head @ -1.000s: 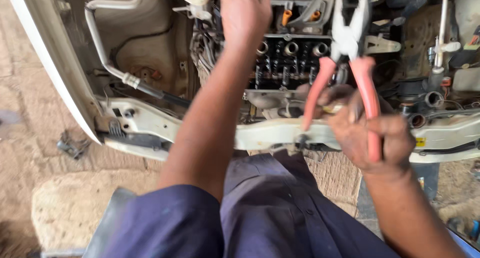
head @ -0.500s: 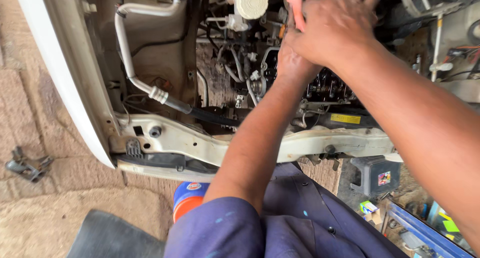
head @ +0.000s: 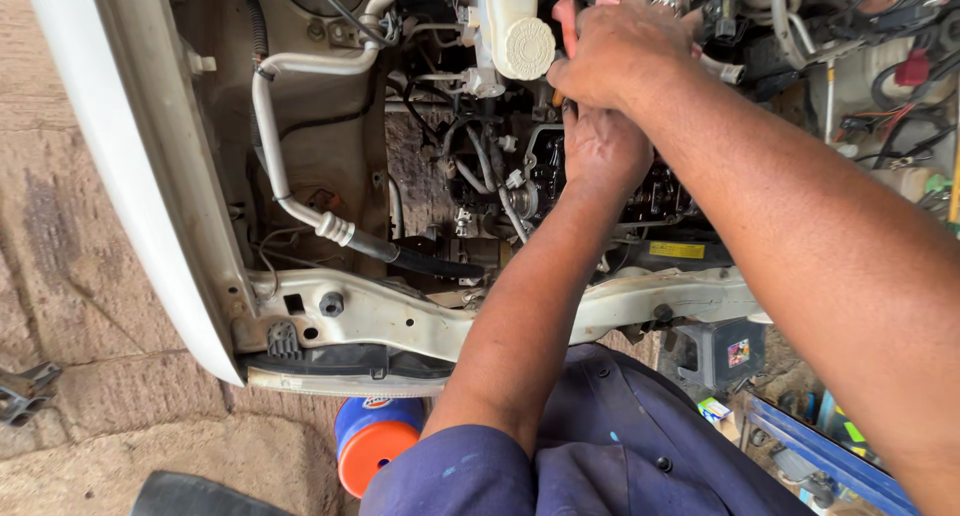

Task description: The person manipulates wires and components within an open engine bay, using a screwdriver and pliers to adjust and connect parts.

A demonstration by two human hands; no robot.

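I lean over an open car engine bay. My right hand [head: 622, 54] is closed on red-handled pliers [head: 567, 21], whose handle ends stick out above my fingers; the jaws are hidden. Directly beneath it my left hand [head: 602, 148] reaches down onto the dark engine block [head: 545, 181]. Its fingers are covered by my right hand, so what they grip is hidden. The two hands touch. A white fluid reservoir with a round cap [head: 526, 46] stands just left of them.
A metal pipe joined to a black hose [head: 335, 228] curves along the left. The white front crossmember [head: 390, 316] runs under my arms and the white body edge [head: 130, 176] borders paving. A blue-and-orange container [head: 375, 441], a black box [head: 725, 351] and a blue tray [head: 800, 446] lie below.
A second ago my right hand held the pliers out to the right, apart from the left. It has moved onto the engine and now sits over my left hand.
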